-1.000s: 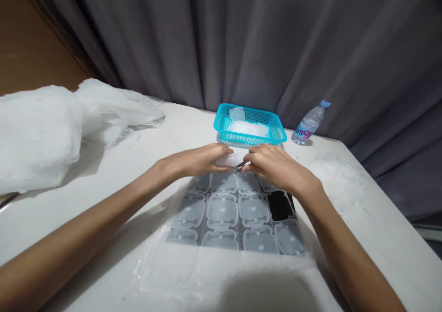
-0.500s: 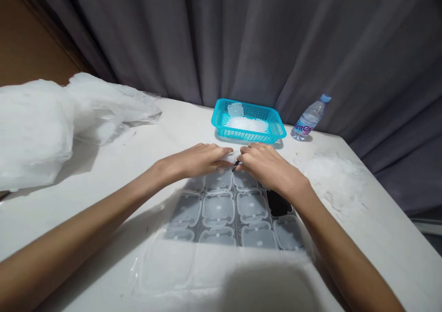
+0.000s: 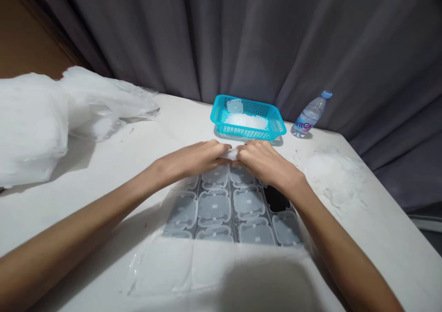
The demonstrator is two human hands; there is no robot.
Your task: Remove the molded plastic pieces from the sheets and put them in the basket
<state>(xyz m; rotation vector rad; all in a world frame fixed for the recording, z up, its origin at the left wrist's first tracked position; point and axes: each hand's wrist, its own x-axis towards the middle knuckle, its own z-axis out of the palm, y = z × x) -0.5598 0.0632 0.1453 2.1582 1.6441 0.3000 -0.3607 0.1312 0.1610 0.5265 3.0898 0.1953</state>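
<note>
My left hand [image 3: 207, 156] and my right hand [image 3: 260, 159] meet above the far edge of a sheet of several translucent plastic lids [image 3: 214, 207]. Between them they pinch a small translucent white plastic piece [image 3: 229, 154], mostly covered by the fingers. The lids lie in rows with rounded corners and thin bars joining them. One place in the sheet, by my right wrist, shows a black patch [image 3: 277, 198]. The near part of the sheet lies under a hazy white film [image 3: 165, 266].
A turquoise basket [image 3: 248, 134] behind my hands holds white translucent pieces. To its right stands a water bottle [image 3: 307, 118]. White plastic scraps [image 3: 336, 176] lie at the right, a bulky white plastic bag [image 3: 31, 127] at the left. A grey curtain [image 3: 235, 35] hangs behind the table.
The small dark tool tip seen at my right fingers no longer shows. My two hands are still together, with the white piece plainer between them. The view has shifted slightly.
</note>
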